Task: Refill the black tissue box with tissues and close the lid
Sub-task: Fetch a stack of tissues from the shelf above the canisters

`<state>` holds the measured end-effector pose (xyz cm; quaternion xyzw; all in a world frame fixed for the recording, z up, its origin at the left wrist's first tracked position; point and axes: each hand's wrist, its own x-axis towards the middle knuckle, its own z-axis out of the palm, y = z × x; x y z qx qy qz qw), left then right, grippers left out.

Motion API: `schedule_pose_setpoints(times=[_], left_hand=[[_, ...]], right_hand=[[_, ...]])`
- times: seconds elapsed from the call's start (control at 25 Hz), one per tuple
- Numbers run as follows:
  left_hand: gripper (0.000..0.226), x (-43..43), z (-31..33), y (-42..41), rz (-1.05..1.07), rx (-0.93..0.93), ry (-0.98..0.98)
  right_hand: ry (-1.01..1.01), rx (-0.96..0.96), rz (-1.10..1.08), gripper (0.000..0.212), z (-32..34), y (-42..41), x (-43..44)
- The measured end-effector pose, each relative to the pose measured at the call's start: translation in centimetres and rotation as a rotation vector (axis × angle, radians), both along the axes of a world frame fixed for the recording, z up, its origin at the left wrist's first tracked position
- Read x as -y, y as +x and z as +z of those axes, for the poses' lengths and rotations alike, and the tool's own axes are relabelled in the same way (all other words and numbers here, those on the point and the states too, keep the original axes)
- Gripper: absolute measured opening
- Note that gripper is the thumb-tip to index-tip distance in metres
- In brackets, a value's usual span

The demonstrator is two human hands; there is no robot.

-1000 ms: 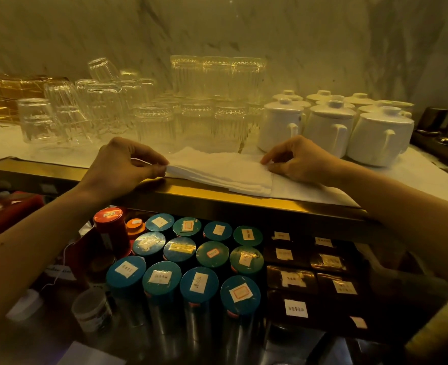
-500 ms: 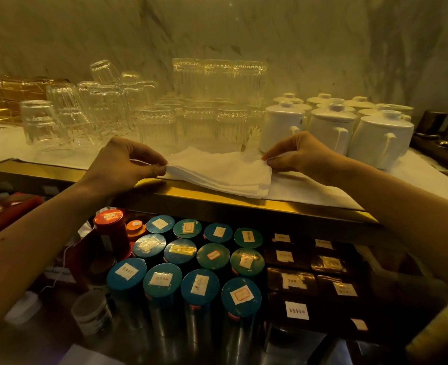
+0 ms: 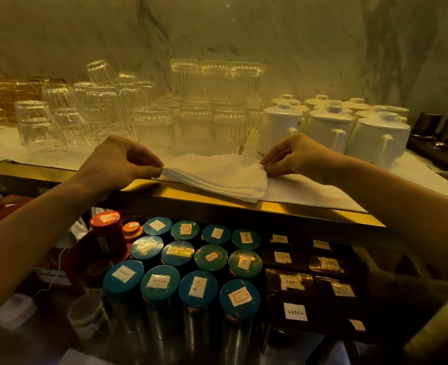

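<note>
On the shelf [image 3: 196,198], both hands' fingers [image 3: 153,168] pinch the tissues [image 3: 217,175] — tin labels [image 3: 125,273] below unreadable.

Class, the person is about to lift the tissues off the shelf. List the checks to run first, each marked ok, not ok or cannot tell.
1. Left hand pinches the left end of the tissue stack: ok.
2. Right hand pinches the right end: ok.
3. Stack lies neat and flat: not ok, its right end is bunched.
4. Glasses and white pots stand clear behind the stack: ok.
5. Black tissue box in sight and open: cannot tell, none is visible.
</note>
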<state>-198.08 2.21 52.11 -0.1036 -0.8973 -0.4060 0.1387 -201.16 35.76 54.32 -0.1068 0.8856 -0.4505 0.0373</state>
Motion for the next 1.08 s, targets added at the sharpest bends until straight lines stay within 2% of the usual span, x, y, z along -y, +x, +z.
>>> schedule_pose_setpoints(times=[0.2, 0.8, 1.08], left_hand=[[0.018, -0.1, 0.1, -0.1, -0.004, 0.002, -0.007], [0.015, 0.4, 0.2, 0.4, -0.042, -0.009, 0.101], [0.014, 1.6, 0.3, 1.2, -0.032, -0.039, 0.17]], right_hand=[[0.054, -0.009, -0.029, 0.02, 0.7, 0.2, 0.7], [0.016, 0.072, -0.111, 0.017, 1.3, 1.7, 1.8], [-0.024, 0.009, -0.132, 0.013, 1.5, 3.2, 3.2]])
